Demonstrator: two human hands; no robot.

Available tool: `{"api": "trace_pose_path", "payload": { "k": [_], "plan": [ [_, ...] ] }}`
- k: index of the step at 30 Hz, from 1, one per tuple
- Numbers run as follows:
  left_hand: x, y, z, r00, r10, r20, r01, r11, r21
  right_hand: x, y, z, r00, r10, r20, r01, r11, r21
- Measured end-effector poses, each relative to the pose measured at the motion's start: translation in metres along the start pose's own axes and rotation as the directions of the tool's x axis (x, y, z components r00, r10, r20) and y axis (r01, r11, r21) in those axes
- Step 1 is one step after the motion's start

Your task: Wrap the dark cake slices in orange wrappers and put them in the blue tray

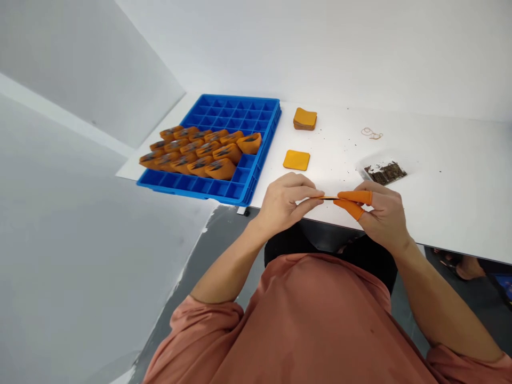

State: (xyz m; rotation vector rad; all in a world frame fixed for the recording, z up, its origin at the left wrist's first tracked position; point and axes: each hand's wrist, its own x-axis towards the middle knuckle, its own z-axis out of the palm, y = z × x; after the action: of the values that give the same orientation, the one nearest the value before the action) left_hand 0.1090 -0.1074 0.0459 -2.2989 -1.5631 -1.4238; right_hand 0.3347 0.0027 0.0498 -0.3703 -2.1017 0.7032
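My left hand [285,200] and my right hand [380,213] meet above the front edge of the white table [332,160]. Between their fingertips they pinch a thin orange strip [328,198], seen edge-on. Orange finger cots [354,201] cover my right thumb and forefinger. Farther back lie a single orange square pad [296,160] and a small stack of orange squares [304,119]. To the right sits a pile of dark shredded material [385,172] on a white sheet.
A blue compartment tray [256,120] at the table's left holds several folded orange pieces [221,168] with dark filling. Loose rubber bands [372,133] and dark crumbs lie on the table. A person's foot [468,268] shows on the floor beyond the right edge.
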Motion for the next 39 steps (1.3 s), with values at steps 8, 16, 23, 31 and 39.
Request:
{"api": "trace_pose_path", "payload": {
  "k": [8,16,23,31,39],
  "plan": [
    [0.003,-0.026,-0.060,0.975,-0.213,-0.059,0.221,0.954,0.201,-0.010,0.005,-0.005,0.995,0.089,0.052,-0.087,0.995,-0.042],
    [0.017,-0.142,-0.128,0.829,-0.532,-0.171,0.495,0.558,0.666,-0.020,0.013,-0.015,0.976,0.211,0.054,-0.209,0.977,-0.031],
    [0.016,-0.159,-0.109,0.806,-0.573,-0.147,0.491,0.510,0.706,-0.024,0.017,-0.023,0.979,0.198,0.037,-0.197,0.980,-0.039],
    [0.004,-0.154,-0.109,0.803,-0.560,-0.203,0.525,0.505,0.685,-0.023,0.018,-0.019,0.972,0.229,0.053,-0.228,0.973,-0.032],
    [0.003,-0.159,-0.102,0.792,-0.571,-0.216,0.549,0.513,0.660,-0.023,0.017,-0.017,0.971,0.232,0.063,-0.229,0.972,-0.052]
  ]
}}
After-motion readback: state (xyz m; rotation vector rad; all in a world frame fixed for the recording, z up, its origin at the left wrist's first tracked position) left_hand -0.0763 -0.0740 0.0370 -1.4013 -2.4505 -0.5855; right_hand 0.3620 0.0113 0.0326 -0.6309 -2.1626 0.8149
